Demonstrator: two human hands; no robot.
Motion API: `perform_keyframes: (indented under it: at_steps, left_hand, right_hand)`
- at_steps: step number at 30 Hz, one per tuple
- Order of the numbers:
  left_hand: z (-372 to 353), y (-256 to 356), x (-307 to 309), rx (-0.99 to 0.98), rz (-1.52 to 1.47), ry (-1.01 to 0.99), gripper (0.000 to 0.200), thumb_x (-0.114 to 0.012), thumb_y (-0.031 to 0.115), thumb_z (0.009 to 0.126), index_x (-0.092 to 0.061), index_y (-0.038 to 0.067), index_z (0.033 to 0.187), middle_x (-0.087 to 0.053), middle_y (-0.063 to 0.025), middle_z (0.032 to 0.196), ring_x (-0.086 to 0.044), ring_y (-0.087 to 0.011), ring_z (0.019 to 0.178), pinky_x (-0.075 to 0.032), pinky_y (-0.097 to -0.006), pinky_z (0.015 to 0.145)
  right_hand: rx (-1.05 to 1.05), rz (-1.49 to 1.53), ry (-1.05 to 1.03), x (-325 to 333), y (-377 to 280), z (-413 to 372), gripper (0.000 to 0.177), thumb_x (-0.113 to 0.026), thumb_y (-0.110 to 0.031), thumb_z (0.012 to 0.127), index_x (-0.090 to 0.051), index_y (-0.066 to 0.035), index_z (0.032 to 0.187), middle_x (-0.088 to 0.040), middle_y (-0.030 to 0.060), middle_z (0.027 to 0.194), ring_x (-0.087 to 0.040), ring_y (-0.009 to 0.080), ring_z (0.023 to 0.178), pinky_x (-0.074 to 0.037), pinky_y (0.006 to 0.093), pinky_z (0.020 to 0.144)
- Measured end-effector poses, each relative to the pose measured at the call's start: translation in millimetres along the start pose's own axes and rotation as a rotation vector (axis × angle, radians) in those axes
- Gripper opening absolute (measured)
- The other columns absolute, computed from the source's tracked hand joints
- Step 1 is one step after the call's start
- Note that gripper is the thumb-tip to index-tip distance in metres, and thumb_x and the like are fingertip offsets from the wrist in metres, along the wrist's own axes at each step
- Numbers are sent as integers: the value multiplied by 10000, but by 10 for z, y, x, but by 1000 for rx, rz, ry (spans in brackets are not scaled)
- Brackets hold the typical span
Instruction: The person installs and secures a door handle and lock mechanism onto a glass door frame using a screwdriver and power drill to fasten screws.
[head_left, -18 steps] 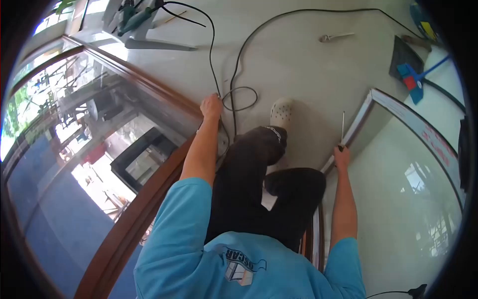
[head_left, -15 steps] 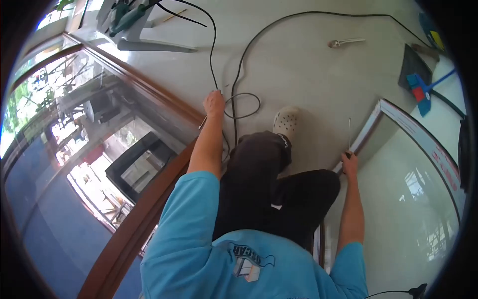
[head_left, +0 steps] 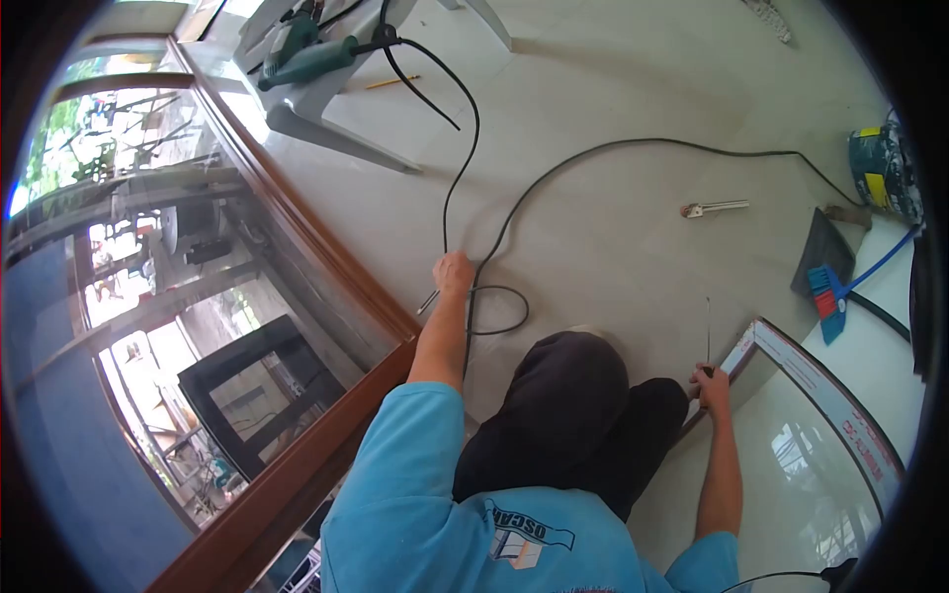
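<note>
My left hand (head_left: 454,272) is closed around a black cable (head_left: 447,212) that runs up to a green power tool (head_left: 311,61). A short metal piece (head_left: 428,301) sticks out beside that hand, close to the brown frame (head_left: 336,381) of a glass panel. Another cable (head_left: 554,170) and a loop (head_left: 516,308) lie on the floor just right of it. My right hand (head_left: 710,386) grips a screwdriver (head_left: 708,331) whose thin shaft points forward. It is at the edge of a second glass panel (head_left: 791,494) with a white-taped frame.
The power tool rests on a grey plastic chair (head_left: 336,148). On the floor lie a pencil (head_left: 392,81) and a metal hand tool (head_left: 717,208). At the right are a paint-stained bucket (head_left: 883,176), a dark dustpan (head_left: 823,252) and a blue-handled brush (head_left: 828,301).
The view has tilted forward, so the chair and bucket show more and things sit lower. My left hand still holds the cable, my right the screwdriver. The light clog is now mostly hidden behind my knee.
</note>
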State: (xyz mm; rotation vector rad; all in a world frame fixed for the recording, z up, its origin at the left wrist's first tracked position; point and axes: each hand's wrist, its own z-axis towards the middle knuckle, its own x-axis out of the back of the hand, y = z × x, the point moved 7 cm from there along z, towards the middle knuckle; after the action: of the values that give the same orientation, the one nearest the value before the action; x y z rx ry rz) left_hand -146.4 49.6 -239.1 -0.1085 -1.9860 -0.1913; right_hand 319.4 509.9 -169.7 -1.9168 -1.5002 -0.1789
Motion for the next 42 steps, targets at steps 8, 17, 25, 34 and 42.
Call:
perform_keyframes:
  at_steps: [8, 17, 25, 34, 42]
  left_hand:
    - [-408, 2080, 1115, 6, -1401, -462, 222, -713, 235, 851, -711, 52, 976, -676, -33, 833, -545, -138, 640, -457, -275, 563]
    - [-2024, 2294, 3710, 241, -2579, -1047, 129, -654, 235, 950, -617, 127, 1010, -618, 20, 1003, -456, -62, 663, -349, -160, 455]
    - [-3291, 803, 5067, 324, -2445, -927, 146, -621, 270, 977, -614, 138, 1039, -619, 38, 1022, -429, -11, 586, -360, -149, 461]
    - [-3835, 674, 5530, 65, -2008, -962, 130, -617, 280, 982, -612, 160, 1032, -602, 84, 1020, -315, 6, 511, -269, -177, 491]
    - [-4397, 941, 5674, -208, -1847, -1053, 148, -598, 271, 985, -617, 133, 1035, -597, 51, 1050, -343, -12, 528, -281, -190, 492]
  right_hand:
    - [341, -48, -175, 824, -3067, -1665, 415, -606, -223, 945, -495, -41, 1301, -515, 14, 747, -490, 90, 517, -431, 249, 474]
    - [554, 71, -328, 161, -4277, -3924, 416, -587, -214, 997, -527, -60, 1380, -539, -4, 822, -478, 51, 625, -427, 213, 565]
    - [612, 2, -518, -106, -4337, -5338, 350, -629, -129, 967, -610, -64, 1310, -639, 6, 955, -558, 85, 847, -476, 235, 764]
    - [574, 329, -499, -219, -3753, -6359, 341, -545, -214, 1022, -562, -55, 1324, -550, 0, 758, -477, 56, 556, -399, 211, 501]
    - [481, 560, -421, -23, -3279, -7013, 359, -534, -294, 1025, -556, -65, 1301, -575, 47, 751, -511, 97, 525, -414, 229, 473]
